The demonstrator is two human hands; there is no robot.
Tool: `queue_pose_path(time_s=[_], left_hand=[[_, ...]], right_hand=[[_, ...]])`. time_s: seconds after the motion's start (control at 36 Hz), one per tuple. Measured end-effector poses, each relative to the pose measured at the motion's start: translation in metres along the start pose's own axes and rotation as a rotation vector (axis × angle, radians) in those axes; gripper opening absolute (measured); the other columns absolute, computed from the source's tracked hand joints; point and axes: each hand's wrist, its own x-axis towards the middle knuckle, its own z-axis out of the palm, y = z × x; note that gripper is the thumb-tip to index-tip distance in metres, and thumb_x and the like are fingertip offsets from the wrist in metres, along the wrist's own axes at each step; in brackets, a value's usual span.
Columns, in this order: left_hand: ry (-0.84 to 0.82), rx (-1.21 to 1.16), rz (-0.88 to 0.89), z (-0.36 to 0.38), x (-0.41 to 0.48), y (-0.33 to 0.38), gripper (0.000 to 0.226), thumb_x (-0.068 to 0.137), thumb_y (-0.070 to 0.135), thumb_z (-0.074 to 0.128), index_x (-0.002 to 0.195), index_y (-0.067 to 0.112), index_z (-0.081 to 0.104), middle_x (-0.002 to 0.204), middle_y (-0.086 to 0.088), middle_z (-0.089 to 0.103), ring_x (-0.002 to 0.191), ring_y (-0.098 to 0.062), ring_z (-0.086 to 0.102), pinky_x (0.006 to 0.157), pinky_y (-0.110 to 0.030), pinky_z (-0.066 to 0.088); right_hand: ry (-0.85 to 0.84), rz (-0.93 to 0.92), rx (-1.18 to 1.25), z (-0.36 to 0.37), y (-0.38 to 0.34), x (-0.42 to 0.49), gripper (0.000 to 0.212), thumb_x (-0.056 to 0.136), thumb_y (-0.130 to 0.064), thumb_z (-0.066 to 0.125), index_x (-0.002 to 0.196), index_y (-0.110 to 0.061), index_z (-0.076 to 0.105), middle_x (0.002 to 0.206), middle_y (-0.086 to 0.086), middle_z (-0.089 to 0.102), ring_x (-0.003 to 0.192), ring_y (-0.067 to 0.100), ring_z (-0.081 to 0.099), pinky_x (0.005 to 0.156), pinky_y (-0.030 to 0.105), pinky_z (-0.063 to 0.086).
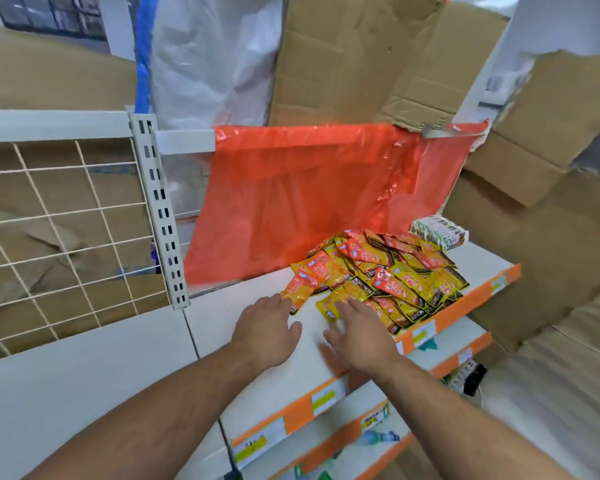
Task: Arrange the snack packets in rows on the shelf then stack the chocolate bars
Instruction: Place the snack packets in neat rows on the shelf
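Two bare forearms reach in. The left hand and right hand lie flat, each grip apart, fingertips touching the glossy yellow-and-red snack packets heaped loosely along the shelf's right front edge. An orange plastic sheet hangs behind them, with cardboard above.

packets heaped on shelf (box behind)

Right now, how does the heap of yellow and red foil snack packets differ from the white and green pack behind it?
The yellow and red snack packets lie loose and overlapping; the white and green pack is one compact block. The packets reach the front edge; the pack sits at the back right. Both rest on the white shelf.
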Motion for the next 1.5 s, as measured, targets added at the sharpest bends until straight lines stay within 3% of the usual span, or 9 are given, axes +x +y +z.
queue_pose_path(time_s=[0.11,0.19,0.47,0.94,1.06,1.22,1.33,1.42,1.5], left_hand=[[0.001,-0.04,-0.009,0.007,0.033,-0.003,0.045,0.096,0.046,0.04,0.13,0.019,0.051,0.123,-0.001,0.056,0.116,-0.025,0.052,0.09,-0.035,0.044],[-0.014,-0.057,-0.017,0.012,0.052,-0.006,0.039,0.096,0.044,0.041,0.123,0.019,0.053,0.119,-0.001,0.058,0.112,-0.025,0.052,0.085,-0.035,0.045],[-0.059,-0.118,-0.145,0.024,0.101,-0.013,0.042,0.092,0.048,0.05,0.12,0.017,0.055,0.118,-0.006,0.059,0.113,-0.025,0.055,0.086,-0.035,0.047],[-0.092,-0.146,-0.526,0.033,0.119,0.009,0.046,0.077,0.033,0.069,0.114,0.01,0.054,0.114,-0.013,0.056,0.104,-0.033,0.059,0.083,-0.035,0.048],[-0.041,-0.188,-0.619,0.033,0.109,0.014,0.036,0.077,0.022,0.068,0.107,0.01,0.052,0.111,-0.012,0.06,0.1,-0.033,0.061,0.07,-0.032,0.041],[0.055,-0.481,-0.855,0.026,0.092,0.007,0.017,0.076,0.016,0.067,0.092,0.016,0.062,0.1,-0.005,0.069,0.098,-0.025,0.065,0.07,-0.024,0.044],[0.194,-0.743,-0.996,0.014,0.075,0.001,0.004,0.072,0.011,0.063,0.069,0.011,0.06,0.073,-0.005,0.064,0.077,-0.026,0.064,0.059,-0.026,0.044],[0.293,-0.874,-1.061,0.009,0.057,-0.007,0.025,0.053,0.022,0.063,0.072,0.007,0.066,0.076,-0.01,0.071,0.076,-0.028,0.069,0.071,-0.036,0.056],[0.366,-0.947,-1.114,0.006,0.037,-0.015,0.027,0.051,0.025,0.071,0.072,0.009,0.066,0.087,-0.014,0.074,0.084,-0.03,0.071,0.078,-0.042,0.057]], right_hand=[[0.012,0.024,-0.007,0.0,0.006,0.032,0.067,0.09,-0.05,0.054,0.147,-0.016,0.044,0.152,0.01,0.044,0.147,0.024,0.028,0.114,0.035,0.034],[0.038,-0.002,-0.052,0.0,0.007,0.052,0.045,0.09,-0.043,0.057,0.124,-0.014,0.06,0.126,0.008,0.058,0.125,0.03,0.05,0.099,0.036,0.043],[0.061,-0.039,-0.157,0.003,0.009,0.114,0.03,0.089,-0.039,0.05,0.101,-0.013,0.061,0.105,0.009,0.064,0.102,0.031,0.059,0.076,0.035,0.048],[-0.101,-0.13,-0.396,-0.004,0.014,0.189,0.055,0.09,-0.019,0.056,0.14,-0.006,0.039,0.139,0.015,0.045,0.121,0.029,0.057,0.093,0.036,0.05],[-0.087,-0.148,-0.328,-0.01,0.013,0.197,0.052,0.088,-0.015,0.059,0.136,-0.007,0.041,0.144,0.014,0.039,0.118,0.028,0.061,0.09,0.039,0.053],[-0.008,-0.242,-0.22,-0.016,0.005,0.202,0.033,0.089,-0.011,0.05,0.122,-0.012,0.053,0.127,0.011,0.056,0.111,0.033,0.064,0.086,0.039,0.052],[0.003,-0.252,-0.058,-0.02,-0.006,0.198,0.02,0.09,-0.017,0.049,0.108,-0.015,0.057,0.114,0.012,0.067,0.106,0.036,0.064,0.079,0.036,0.048],[-0.015,-0.244,0.155,-0.016,-0.016,0.195,0.005,0.089,-0.021,0.054,0.088,-0.017,0.055,0.096,0.011,0.067,0.092,0.035,0.062,0.067,0.032,0.039],[-0.063,-0.248,0.437,-0.006,-0.032,0.187,0.027,0.084,-0.02,0.064,0.066,-0.018,0.044,0.07,0.001,0.057,0.072,0.028,0.051,0.062,0.033,0.035]])
